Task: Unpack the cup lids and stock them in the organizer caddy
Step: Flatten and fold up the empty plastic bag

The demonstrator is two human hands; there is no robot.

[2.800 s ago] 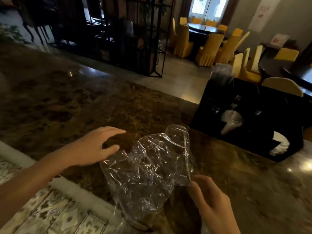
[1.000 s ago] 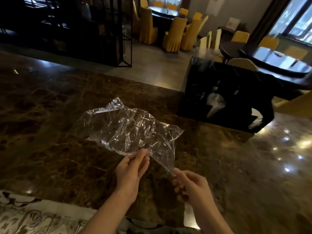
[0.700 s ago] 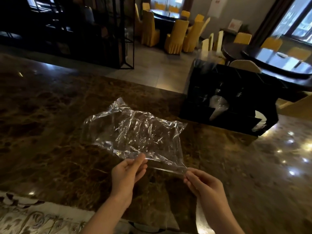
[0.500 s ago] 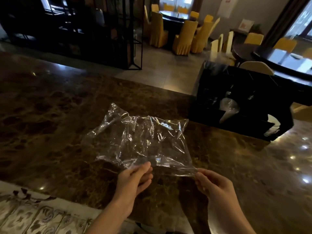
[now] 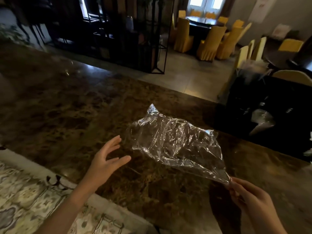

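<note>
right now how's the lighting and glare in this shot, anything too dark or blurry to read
Head view: dim overall, brightest at the far windows. The crinkled clear plastic bag throws sharp white glints. The black organizer caddy is nearly lost in shadow, its contents unclear. Polished brown marble counter shows small reflections. Wide-angle bending at the edges.

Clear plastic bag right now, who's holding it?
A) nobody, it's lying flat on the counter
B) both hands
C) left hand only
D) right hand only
D: the right hand pinches one corner of the clear plastic bag, while the left hand is open with spread fingers, clear of the bag.
</note>
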